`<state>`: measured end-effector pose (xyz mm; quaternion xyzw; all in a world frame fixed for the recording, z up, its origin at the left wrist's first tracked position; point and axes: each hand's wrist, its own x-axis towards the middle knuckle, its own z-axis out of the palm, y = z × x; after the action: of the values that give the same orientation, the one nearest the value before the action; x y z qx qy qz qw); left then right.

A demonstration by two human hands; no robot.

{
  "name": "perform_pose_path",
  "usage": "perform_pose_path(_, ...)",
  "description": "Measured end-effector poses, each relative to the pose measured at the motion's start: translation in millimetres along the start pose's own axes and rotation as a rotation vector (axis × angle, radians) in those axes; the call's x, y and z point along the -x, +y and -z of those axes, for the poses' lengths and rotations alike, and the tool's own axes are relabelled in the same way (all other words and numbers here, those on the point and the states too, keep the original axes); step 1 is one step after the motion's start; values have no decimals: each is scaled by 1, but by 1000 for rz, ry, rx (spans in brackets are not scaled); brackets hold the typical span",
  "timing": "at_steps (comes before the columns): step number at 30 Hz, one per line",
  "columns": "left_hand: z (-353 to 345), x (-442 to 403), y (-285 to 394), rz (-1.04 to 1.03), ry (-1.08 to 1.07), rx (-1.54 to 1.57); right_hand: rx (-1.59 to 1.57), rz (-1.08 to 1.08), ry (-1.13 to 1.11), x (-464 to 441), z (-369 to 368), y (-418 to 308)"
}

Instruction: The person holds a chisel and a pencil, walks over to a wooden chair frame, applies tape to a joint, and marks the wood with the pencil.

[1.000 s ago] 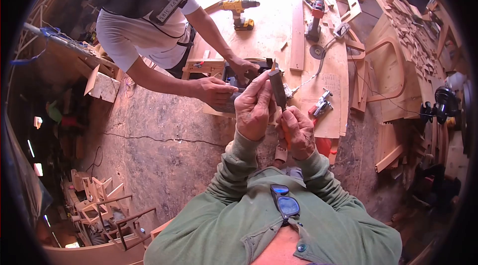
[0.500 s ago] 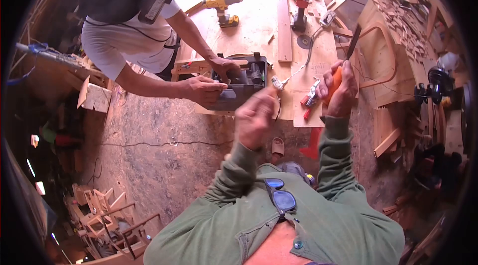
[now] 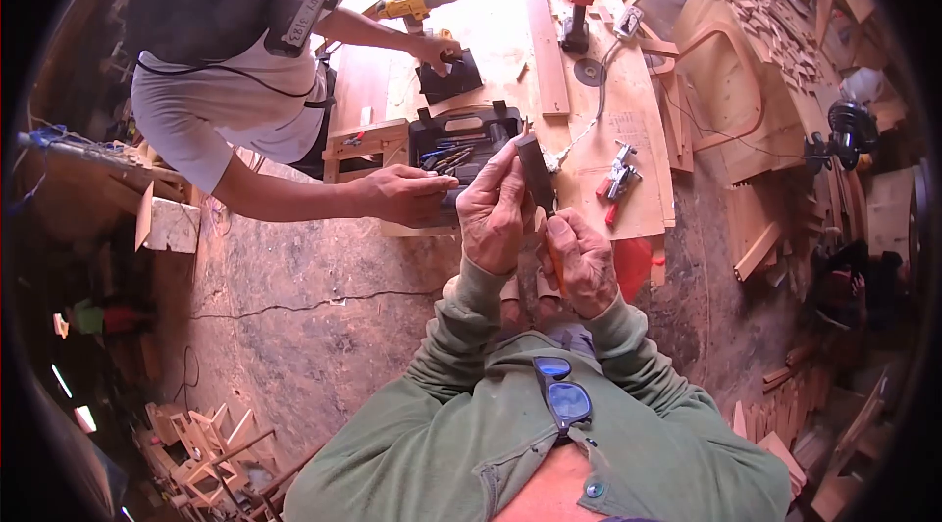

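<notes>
- Your left hand (image 3: 491, 226) — raised, pinched on a pencil (image 3: 526, 130) beside the orange-handled tool (image 3: 536, 174).
- Your right hand (image 3: 588, 264) — nearer, clamped round that tool, which slants far and left.

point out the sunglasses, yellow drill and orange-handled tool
Sunglasses (image 3: 569, 403), head view, on the lower lens
Yellow drill (image 3: 405, 6), head view, on its body
Orange-handled tool (image 3: 535, 175), head view, on its dark part
</notes>
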<state>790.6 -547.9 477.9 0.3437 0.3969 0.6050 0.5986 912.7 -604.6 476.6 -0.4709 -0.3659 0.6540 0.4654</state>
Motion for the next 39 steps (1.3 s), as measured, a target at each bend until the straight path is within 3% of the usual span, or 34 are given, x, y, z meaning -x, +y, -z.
perform_pose_path(5, 7, 2, -6, -2, -40, -40, -24, 63, 70, -3, -4, 19)
perform_pose_path(10, 6, 15, -16, 94, -121, -15, 171, 313, 273, -25, 9, 6)
perform_pose_path(12, 12, 4, -14, 44, -96, 0, 17, 61, 225, -12, 7, -1)
perform_pose_path(16, 13, -9, -14, 39, -62, 45, -51, -10, 128, 2, -13, 15)
perform_pose_path(18, 11, -13, -19, -36, -61, 33, -66, -2, 127, -2, -13, 16)
perform_pose_path(26, 11, -12, -15, -17, -62, -13, -74, 1, 134, -16, -10, 15)
perform_pose_path(29, 16, -5, -30, 21, -145, -82, 95, 203, 213, -27, -4, -1)
perform_pose_path(30, 15, 2, -30, 125, -123, 12, -2, 188, 228, -33, 2, -2)
perform_pose_path(32, 13, 1, -24, 129, -88, 34, -196, 164, 250, -45, 21, -4)
perform_pose_path(39, 20, -25, 0, 21, 0, 54, -71, -76, 10, -23, 0, 9)
